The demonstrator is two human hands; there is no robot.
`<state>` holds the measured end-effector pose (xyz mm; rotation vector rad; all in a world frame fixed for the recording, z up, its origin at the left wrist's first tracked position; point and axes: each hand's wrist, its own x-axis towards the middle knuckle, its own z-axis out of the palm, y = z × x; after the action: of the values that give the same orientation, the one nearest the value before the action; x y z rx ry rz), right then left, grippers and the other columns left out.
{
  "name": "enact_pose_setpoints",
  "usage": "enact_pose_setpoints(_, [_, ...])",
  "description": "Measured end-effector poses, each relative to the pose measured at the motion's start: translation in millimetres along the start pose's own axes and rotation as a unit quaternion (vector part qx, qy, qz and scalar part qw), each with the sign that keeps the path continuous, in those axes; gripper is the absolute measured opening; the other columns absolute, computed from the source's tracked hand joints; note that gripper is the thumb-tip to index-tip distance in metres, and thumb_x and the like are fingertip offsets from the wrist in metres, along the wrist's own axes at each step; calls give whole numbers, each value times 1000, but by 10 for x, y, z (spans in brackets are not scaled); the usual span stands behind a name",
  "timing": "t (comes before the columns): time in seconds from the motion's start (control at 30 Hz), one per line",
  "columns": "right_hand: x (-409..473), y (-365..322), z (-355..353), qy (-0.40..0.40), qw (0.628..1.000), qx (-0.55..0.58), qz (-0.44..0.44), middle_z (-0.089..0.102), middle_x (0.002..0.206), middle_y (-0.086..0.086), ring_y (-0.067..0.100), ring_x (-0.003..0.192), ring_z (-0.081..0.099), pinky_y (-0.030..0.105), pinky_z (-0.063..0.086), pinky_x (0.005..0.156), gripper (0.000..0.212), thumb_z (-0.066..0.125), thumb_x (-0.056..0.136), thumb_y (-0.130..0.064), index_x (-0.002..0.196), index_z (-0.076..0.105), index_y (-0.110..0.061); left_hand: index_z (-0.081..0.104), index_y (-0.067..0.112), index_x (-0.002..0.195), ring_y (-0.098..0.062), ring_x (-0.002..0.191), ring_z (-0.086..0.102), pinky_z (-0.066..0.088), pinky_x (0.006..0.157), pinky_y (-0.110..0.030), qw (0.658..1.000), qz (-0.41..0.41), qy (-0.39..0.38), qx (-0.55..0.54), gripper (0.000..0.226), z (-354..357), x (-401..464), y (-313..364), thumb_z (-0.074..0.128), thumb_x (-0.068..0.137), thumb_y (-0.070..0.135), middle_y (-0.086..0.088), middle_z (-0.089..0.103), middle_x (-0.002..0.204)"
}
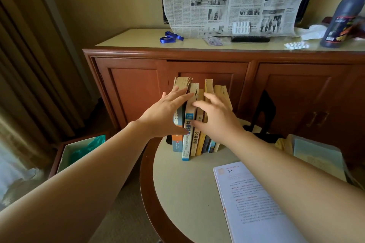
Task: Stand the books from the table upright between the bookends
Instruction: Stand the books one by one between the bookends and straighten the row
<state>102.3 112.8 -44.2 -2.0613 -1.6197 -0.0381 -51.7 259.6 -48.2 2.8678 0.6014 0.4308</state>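
Two bare forearms reach in from the bottom corners over a round table [183, 193]. Nearest the right forearm lies one open booklet [254, 201], flat, its far edge cut off by the frame. At the table's back stands one row of books [192, 124], spines toward the camera; about six spines can be counted, the rightmost ones small and partly hidden. Left hand [167, 112] lies with straight fingers flat against the top of the left books, gripping nothing. Right hand [219, 118] has its fingers curled over the tops of the right books, thumb against a spine, holding them upright. One black bookend [264, 110] stands well apart to the right of the row; a second dark shape at the row's left foot is too hidden to identify. More books [318, 154] lie stacked at the right edge. Behind stands a wooden cabinet [138, 85] bearing a newspaper [237, 0], blue ribbon [170, 37], dark bottle [341, 17] and two pill blister packs [296, 45].
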Motion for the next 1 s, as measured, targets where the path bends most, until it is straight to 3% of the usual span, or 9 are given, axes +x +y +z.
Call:
enact_pose_setpoints(0.13, [20,55,48,10,1000,-12,-12,37,163,3,24,154,23,44,24,122,62,73,91,-45,145,54,-21,36,26,161,-18,160,16,15,129,-56,999,34,29,7,90,40,-2,18,83,86,41,4,35,168])
enact_pose_setpoints(0.3, [76,83,43,21,998,-47,-43,49,153,4,27,145,37,49,33,119,58,75,92,-30,145,57,-18,39,24,160,-21,158,23,22,127,-57,997,29,67,27,84,111,-6,30,82,88,33,3,40,165])
enact_pose_setpoints(0.47, [86,122,55,19,997,-37,-58,41,161,-2,20,152,27,38,24,122,54,70,96,-21,148,54,-19,46,18,156,-25,155,33,30,125,-57,989,9,138,52,76,284,-57,24,82,89,25,-2,47,161])
enact_pose_setpoints(0.57, [111,111,5,-8,997,-37,-70,34,165,-4,17,155,21,41,22,124,48,66,99,-21,146,55,-24,47,15,155,-27,154,34,28,125,-58,988,-3,148,52,75,316,-51,41,82,89,24,-4,49,159])
enact_pose_setpoints(0.7, [30,123,-54,-57,994,-60,-77,15,172,-1,23,159,7,47,10,126,67,64,100,-23,159,34,-32,32,20,163,-22,160,16,3,128,-48,989,-22,124,82,80,303,-72,151,74,96,31,0,31,169])
enact_pose_setpoints(0.77, [-112,148,-50,-39,995,-59,-76,11,172,3,27,158,7,48,12,126,76,66,98,-23,162,26,-31,22,23,166,-20,162,5,-6,125,-43,989,-32,117,83,84,313,-140,217,70,98,35,1,18,173])
enact_pose_setpoints(0.9, [-642,301,9,36,998,-8,-41,29,167,5,26,150,28,44,29,120,72,70,93,-23,158,38,-25,10,26,168,-17,161,-9,-8,125,-42,991,-42,115,53,94,424,-428,405,70,96,38,3,4,175])
enact_pose_setpoints(1.0, [-1208,493,81,22,999,36,5,55,143,-5,18,130,53,36,49,101,50,68,93,-24,142,56,-23,8,33,167,-16,161,-10,1,127,-41,994,-72,82,6,91,632,-714,634,67,98,41,8,-1,175])
